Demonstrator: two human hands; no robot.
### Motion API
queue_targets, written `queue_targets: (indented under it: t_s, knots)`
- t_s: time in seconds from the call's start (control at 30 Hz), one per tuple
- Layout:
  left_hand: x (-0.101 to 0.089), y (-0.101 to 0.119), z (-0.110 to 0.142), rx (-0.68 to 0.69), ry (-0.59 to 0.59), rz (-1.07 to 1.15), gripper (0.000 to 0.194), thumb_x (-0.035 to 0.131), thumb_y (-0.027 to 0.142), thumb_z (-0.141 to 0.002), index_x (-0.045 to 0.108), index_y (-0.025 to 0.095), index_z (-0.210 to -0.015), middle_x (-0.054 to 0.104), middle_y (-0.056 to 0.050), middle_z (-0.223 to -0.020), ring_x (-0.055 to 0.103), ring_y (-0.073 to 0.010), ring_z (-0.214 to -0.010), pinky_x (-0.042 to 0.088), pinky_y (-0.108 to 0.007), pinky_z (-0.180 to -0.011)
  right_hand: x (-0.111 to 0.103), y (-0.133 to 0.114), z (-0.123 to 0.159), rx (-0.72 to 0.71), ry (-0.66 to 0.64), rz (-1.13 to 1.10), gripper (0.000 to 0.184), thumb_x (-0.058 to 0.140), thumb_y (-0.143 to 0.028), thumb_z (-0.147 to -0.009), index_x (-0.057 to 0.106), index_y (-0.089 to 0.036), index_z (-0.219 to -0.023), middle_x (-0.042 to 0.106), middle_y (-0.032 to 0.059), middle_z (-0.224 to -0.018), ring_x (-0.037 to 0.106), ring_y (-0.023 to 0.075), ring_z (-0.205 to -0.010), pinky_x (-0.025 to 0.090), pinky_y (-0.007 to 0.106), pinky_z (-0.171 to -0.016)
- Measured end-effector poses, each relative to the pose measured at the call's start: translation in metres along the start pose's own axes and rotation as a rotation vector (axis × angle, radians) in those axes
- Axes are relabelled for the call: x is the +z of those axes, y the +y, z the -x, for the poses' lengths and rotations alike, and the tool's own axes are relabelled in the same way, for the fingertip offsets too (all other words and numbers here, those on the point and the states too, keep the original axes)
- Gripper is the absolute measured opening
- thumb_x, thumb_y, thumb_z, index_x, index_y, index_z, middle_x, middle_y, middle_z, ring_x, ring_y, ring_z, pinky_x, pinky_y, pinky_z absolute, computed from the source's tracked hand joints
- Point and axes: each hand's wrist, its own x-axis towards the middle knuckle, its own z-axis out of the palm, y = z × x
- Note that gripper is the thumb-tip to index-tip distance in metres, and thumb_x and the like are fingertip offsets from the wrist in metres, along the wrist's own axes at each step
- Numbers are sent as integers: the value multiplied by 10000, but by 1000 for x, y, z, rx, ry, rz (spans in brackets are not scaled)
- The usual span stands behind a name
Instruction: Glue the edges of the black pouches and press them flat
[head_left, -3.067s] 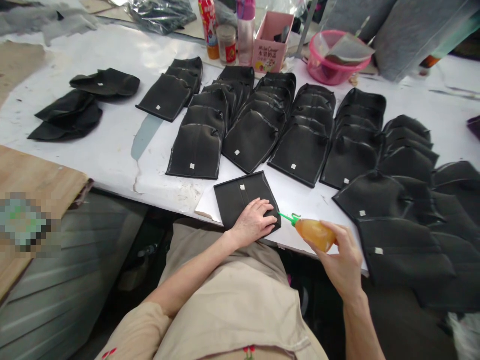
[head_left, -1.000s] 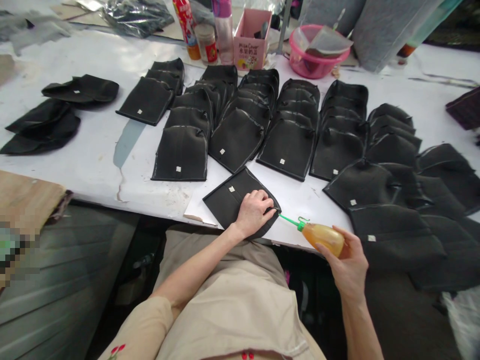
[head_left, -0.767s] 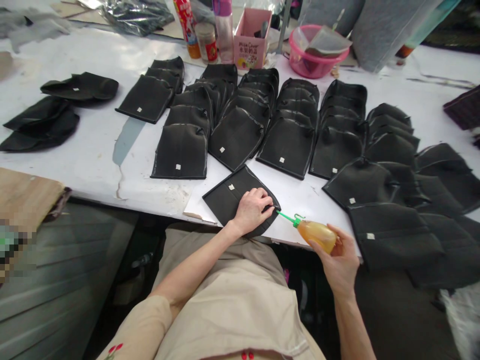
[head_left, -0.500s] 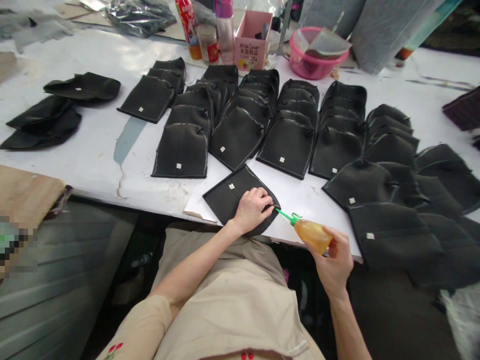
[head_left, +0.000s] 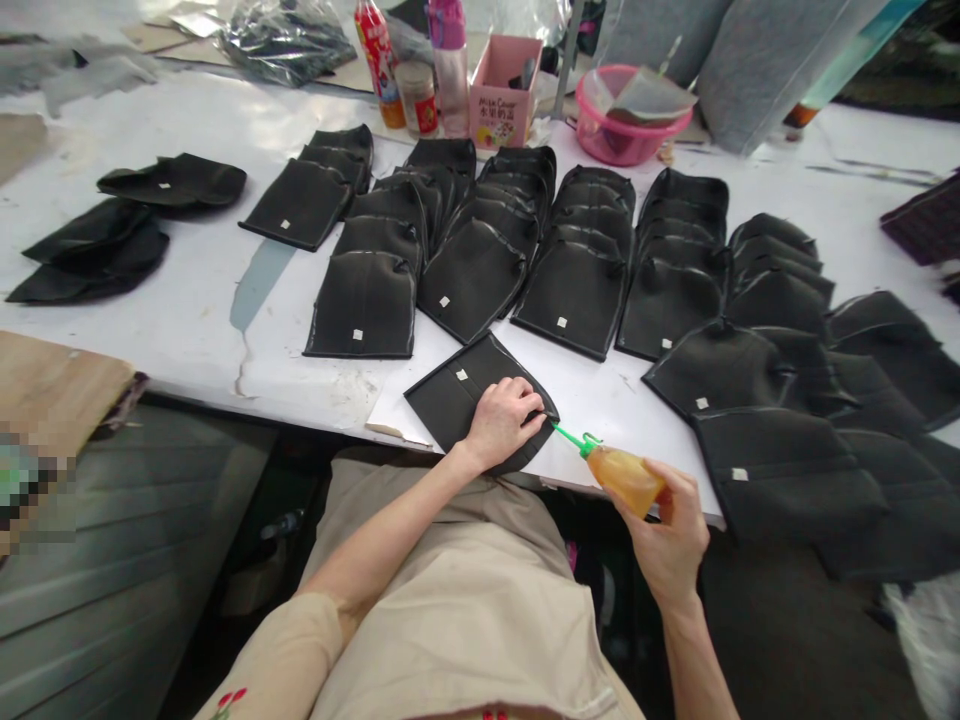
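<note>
A flat black leather-like piece (head_left: 442,400) with a small pale tag lies tilted at the table's front edge. My left hand (head_left: 506,418) rests on it, fingers curled and closed on its right-hand edge. In my right hand (head_left: 671,530) is a squeeze glue bottle (head_left: 624,478) with amber liquid and a green nozzle. The bottle leans to the left, and its nozzle tip (head_left: 559,428) is at the piece's right corner, beside my left fingertips. Whether liquid is coming out is too small to tell.
Overlapping rows of similar black pieces (head_left: 574,290) cover the table behind, spreading right to its edge (head_left: 787,470). More lie loose at left (head_left: 90,250). Behind stand a pink box (head_left: 501,110), a pink basin (head_left: 622,140) and bottles (head_left: 450,80). A wooden board (head_left: 60,390) sits front left.
The nozzle tip has shifted very slightly down along the corner of the black piece. My left hand stays in place on it; the whole view has tilted a little.
</note>
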Motion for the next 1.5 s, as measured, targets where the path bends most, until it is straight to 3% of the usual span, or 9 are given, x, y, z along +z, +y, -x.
queue_targets:
  t_s: [0.8,0.9,1.03,1.17,1.5]
  knots:
    - [0,1,-5,-38,-10,-3,147,644,355,-970,710,225,-989,668,-44,-1108,586,-233,-1041,454,-384,-897,-7,-12,16,82,-108,-123,476,878,-297,-802,649,-247,-1216,622,63,-1110,636,249,-1019,555,367,-812]
    - [-8,-3,-4,0,-76,30,217,669,384,-955,698,225,-1099,660,-53,-1151,588,-237,-1060,473,-381,-930,-7,-10,18,107,-107,-122,475,877,-311,-802,648,-243,-1213,619,66,-1120,641,250,-1008,564,371,-798]
    - [-15,-13,6,114,-127,76,481,718,395,-922,593,196,-1341,618,-92,-1335,556,-256,-1211,465,-390,-1036,-7,-7,18,104,-106,-117,472,876,-308,-800,648,-238,-1208,625,74,-1125,647,256,-1013,575,370,-779]
    - [-10,-18,11,157,-112,19,478,685,380,-947,572,201,-1376,601,-117,-1389,528,-278,-1286,447,-422,-1051,-6,-6,19,90,-108,-116,479,874,-309,-801,644,-238,-1216,629,79,-1128,648,265,-1038,581,382,-793]
    - [0,-13,-17,173,-92,-82,440,688,379,-948,609,157,-1320,624,-132,-1322,534,-287,-1242,423,-398,-991,-7,-1,14,77,-83,-88,499,891,-309,-787,646,-242,-1217,631,68,-1122,649,251,-1013,572,373,-803]
